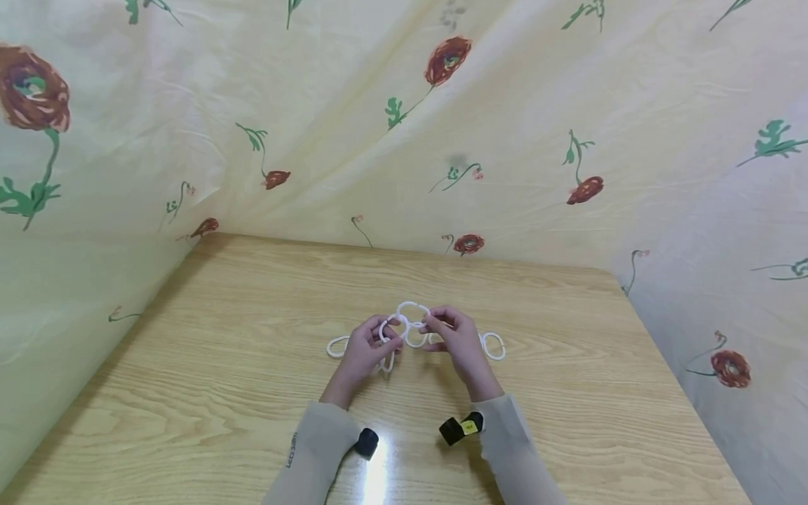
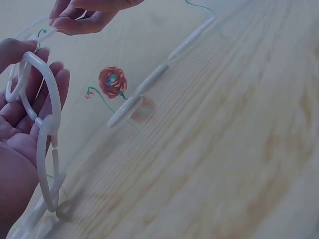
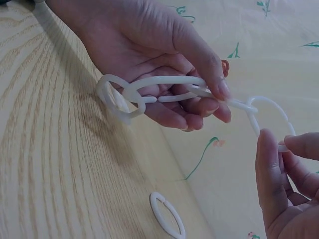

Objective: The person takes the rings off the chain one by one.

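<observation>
White plastic chain links are joined and stretched between two raised hands over the table. My left hand pinches one link between thumb and fingers. More joined links hang down across its palm in the left wrist view. The right hand pinches a neighbouring link between thumb and fingertips. Further links trail back under its palm in the right wrist view, the last one hanging near the wrist side. Both hands face each other, fingertips a short way apart.
On the wooden table, a white link shows left of the hands and another to the right. Several links lie in a row in the left wrist view. Flowered cloth hangs behind and along the sides.
</observation>
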The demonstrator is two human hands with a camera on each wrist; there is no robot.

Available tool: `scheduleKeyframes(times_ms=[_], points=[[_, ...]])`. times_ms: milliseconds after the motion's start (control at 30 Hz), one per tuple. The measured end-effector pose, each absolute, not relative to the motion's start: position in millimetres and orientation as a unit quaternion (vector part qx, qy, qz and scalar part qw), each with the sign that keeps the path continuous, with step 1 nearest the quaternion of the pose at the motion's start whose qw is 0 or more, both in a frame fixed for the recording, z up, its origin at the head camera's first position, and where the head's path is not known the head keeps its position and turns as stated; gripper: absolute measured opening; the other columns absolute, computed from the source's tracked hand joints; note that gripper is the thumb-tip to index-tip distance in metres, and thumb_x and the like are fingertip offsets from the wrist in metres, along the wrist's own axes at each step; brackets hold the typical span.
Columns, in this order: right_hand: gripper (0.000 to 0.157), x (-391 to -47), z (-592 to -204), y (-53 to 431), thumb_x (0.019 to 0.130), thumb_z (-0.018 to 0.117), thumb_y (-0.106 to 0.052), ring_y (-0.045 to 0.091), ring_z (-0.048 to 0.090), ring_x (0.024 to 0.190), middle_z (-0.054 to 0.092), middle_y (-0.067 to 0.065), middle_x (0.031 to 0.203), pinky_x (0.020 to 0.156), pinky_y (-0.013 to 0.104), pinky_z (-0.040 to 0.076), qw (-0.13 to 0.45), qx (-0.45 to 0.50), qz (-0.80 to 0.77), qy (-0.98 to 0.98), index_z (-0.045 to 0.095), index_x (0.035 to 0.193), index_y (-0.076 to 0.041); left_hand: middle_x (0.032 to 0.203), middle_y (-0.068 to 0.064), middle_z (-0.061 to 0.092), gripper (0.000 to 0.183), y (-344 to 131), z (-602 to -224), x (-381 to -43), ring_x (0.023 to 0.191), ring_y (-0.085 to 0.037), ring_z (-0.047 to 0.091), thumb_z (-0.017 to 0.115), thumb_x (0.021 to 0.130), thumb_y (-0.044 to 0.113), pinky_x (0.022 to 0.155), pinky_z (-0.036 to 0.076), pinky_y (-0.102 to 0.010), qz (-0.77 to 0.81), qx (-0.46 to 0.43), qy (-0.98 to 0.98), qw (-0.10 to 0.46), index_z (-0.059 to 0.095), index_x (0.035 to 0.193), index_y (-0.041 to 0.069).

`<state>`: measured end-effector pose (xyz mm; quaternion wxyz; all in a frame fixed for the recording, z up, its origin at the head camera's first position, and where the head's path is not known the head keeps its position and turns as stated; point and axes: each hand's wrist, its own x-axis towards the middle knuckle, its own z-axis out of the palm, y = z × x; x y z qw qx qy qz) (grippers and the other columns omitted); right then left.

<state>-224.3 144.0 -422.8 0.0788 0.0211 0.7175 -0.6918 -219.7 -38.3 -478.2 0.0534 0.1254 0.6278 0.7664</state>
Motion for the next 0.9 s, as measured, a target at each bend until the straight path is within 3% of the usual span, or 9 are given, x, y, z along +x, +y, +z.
scheduleKeyframes(times_ms=[167,467,900], points=[[0.019,-225.3,-423.9,147.5,0.097,0.056,-0.008,0.009,0.064,0.080,0.062,-0.002,0.087,0.060,0.027,0.061,0.073,0.030,-0.698,0.712,0.056,0.108,0.007,0.079,0.010,0.059,0.040,-36.9,-477.6,-220.3,0.075,0.000,0.061,0.062,0.085,-0.012,0.070,0.054,-0.011,0.773,0.108,0.624,0.034,0.048,0.121,-0.021],[0.027,-226.8,-422.8,150.6,0.097,0.056,-0.009,0.009,0.063,0.080,0.062,-0.001,0.088,0.062,0.027,0.061,0.072,0.032,-0.698,0.712,0.052,0.113,0.012,0.088,0.000,0.061,0.041,-38.3,-476.8,-219.3,0.080,0.000,0.058,0.062,0.084,-0.011,0.072,0.051,-0.009,0.778,0.090,0.622,0.001,0.047,0.122,-0.017],[0.027,-225.8,-420.6,150.8,0.097,0.055,-0.007,0.007,0.062,0.078,0.061,-0.005,0.085,0.059,0.023,0.060,0.074,0.038,-0.697,0.713,0.051,0.115,0.014,0.082,0.011,0.061,0.042,-38.3,-477.0,-218.8,0.078,-0.001,0.059,0.064,0.083,-0.013,0.066,0.048,-0.009,0.787,0.089,0.610,-0.033,0.044,0.120,-0.012]])
